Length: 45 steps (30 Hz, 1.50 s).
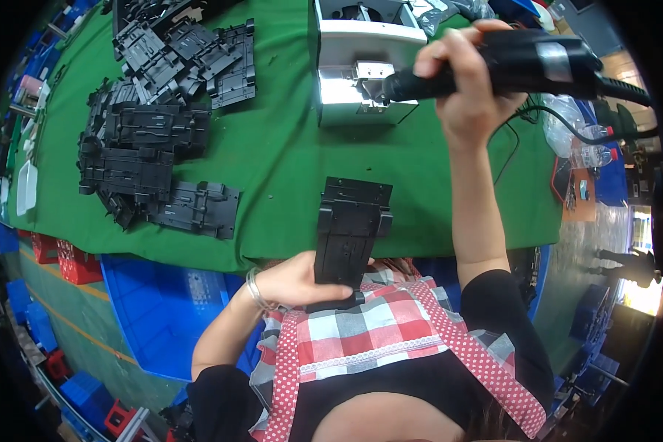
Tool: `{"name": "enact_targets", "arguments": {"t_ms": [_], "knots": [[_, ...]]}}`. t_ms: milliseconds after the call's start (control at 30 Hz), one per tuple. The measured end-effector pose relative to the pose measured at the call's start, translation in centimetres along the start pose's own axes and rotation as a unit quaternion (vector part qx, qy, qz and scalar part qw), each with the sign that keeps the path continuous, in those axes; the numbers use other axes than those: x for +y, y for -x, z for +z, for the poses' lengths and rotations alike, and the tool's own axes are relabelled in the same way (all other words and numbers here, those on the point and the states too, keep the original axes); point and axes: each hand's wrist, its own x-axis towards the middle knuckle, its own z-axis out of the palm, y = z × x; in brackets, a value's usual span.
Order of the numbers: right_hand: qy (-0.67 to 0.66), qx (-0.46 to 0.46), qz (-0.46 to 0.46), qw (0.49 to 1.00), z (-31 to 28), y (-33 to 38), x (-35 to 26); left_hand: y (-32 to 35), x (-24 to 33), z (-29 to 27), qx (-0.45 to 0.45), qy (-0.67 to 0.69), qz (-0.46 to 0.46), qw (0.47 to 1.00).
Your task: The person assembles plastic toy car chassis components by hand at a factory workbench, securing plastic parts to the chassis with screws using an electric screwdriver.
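Green cloth covers the worktable [272, 155], which is taken as the landmark for all that follows. At the table's near edge, a flat black plastic part [350, 239] is held upright, its lower end resting against a red-and-white checked apron [376, 331]. The left hand [295, 283] is closed around the lower left side of this part, with the thumb laid along its face; a silver bracelet [255, 289] is worn at that wrist. Above the far right portion of the table, a black electric screwdriver [508, 66] is gripped firmly by the right hand [468, 81], all fingers wrapped about its body. The tool's narrow tip is pointed leftward at a white and grey machine box [361, 62], which is set on the table's far side; whether tip and box touch cannot be told. A black cable [560, 121] is seen trailing from the tool over the table's right edge. On the table's left half, a loose pile of similar black plastic parts [155, 125] is spread. Below the table's near left edge, a blue crate [166, 309] is placed on the floor, with red crates [70, 261] just beside it. Clear plastic bottles [589, 147] are seen beyond the table's right edge.
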Motion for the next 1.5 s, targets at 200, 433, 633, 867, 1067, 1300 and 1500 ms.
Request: {"name": "enact_targets", "arguments": {"t_ms": [200,433,633,867,1067,1300,1500], "knots": [[0.066,-0.003,0.089,0.994,1.6,-0.3,0.0,1.7,0.4,-0.7,0.185,0.168,0.002,0.968],[-0.120,-0.062,0.158,0.978,0.5,3.4,-3.4,-1.7,1.8,-2.8,0.357,0.228,0.121,0.897],[-0.109,-0.065,0.162,0.979,1.5,5.3,-3.9,-3.2,2.0,-2.5,0.371,0.221,0.135,0.892],[-0.060,-0.111,0.152,0.980,1.4,6.2,-3.6,-3.7,2.5,-2.4,0.378,0.208,0.150,0.890],[-0.019,-0.133,0.162,0.978,1.4,6.9,-3.2,-4.4,2.0,-2.3,0.373,0.200,0.141,0.895],[-0.233,-0.135,0.122,0.955,-0.8,2.1,-3.2,-2.4,2.8,-1.9,0.297,0.259,0.115,0.912],[0.165,-0.012,-0.037,0.985,0.2,0.9,0.8,-2.6,2.2,-2.3,0.334,0.252,0.101,0.903]]}}
